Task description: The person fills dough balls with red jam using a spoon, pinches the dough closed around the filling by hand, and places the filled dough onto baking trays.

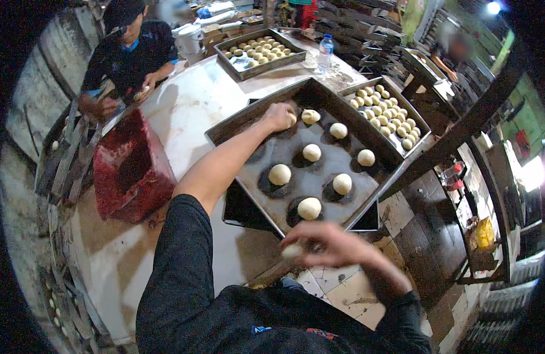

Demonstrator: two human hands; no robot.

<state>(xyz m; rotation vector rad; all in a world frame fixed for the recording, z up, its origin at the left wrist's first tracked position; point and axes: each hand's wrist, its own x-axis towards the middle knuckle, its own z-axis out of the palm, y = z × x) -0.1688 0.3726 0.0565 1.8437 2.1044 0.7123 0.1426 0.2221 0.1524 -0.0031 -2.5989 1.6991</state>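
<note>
A large dark metal baking tray (305, 154) lies in front of me with several pale dough balls on it, spaced apart, such as the dough ball (311, 153) near its middle. My left hand (279, 117) reaches into the tray's far left corner, its fingers closed round a dough ball (292, 119) that shows only in part. Beside that hand sits a creased dough ball (311, 116). My right hand (328, 243), smeared by motion, hovers at the tray's near edge. A blurred dough ball (292, 252) shows at its fingertips.
A red tub (122, 177) stands on the pale table (184, 112) to the left. Two more trays of dough balls, a far tray (243, 74) and a right-hand tray (424, 133), lie beyond, near a water bottle (325, 53). A co-worker (131, 59) handles dough at far left.
</note>
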